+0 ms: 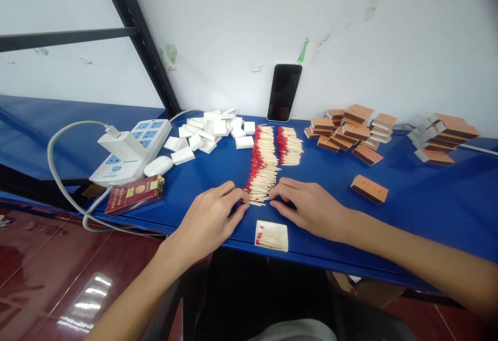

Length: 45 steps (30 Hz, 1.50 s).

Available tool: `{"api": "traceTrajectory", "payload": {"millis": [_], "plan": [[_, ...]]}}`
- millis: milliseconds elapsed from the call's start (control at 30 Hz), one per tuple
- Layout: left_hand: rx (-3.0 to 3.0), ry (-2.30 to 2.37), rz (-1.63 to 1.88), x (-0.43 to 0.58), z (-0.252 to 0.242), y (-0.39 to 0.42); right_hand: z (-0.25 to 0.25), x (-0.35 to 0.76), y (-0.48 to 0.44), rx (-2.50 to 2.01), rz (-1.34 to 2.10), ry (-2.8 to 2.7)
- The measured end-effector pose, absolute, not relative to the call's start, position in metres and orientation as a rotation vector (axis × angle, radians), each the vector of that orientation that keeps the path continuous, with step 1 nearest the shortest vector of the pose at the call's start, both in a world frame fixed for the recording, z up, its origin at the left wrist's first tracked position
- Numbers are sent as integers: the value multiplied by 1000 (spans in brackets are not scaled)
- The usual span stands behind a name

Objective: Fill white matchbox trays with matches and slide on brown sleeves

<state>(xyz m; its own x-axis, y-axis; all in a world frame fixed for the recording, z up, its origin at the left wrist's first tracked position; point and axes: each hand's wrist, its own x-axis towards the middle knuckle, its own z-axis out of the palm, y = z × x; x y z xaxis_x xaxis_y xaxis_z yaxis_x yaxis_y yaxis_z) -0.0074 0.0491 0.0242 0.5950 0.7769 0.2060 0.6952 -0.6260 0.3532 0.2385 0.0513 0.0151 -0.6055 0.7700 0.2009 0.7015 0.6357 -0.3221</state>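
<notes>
Red-headed matches (265,162) in a long pile

Pale sticks lie crosswise on the blue shelf (428,211); left hand (210,211) meets the heads, right hand (315,209) the bare ends, thumbs and forefingers narrowly parted, whether gripping I cannot tell

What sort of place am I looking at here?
Probably a small workshop or storeroom corner: a blue work surface against a white wall, a black metal frame, and many loose matches and matchboxes laid out.
</notes>
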Motion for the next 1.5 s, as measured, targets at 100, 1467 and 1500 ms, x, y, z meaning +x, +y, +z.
{"api": "traceTrajectory", "payload": {"millis": [100, 1467, 1500], "plan": [[2644, 1199, 462, -6, 22, 53, 19, 237, 54, -1202, 337, -2537], [2650, 1091, 549, 5, 31, 35, 22, 241, 61, -1279, 320, -2595], [2677, 1114, 529, 3, 30, 40, 23, 240, 61, -1296, 332, -2607]]}}
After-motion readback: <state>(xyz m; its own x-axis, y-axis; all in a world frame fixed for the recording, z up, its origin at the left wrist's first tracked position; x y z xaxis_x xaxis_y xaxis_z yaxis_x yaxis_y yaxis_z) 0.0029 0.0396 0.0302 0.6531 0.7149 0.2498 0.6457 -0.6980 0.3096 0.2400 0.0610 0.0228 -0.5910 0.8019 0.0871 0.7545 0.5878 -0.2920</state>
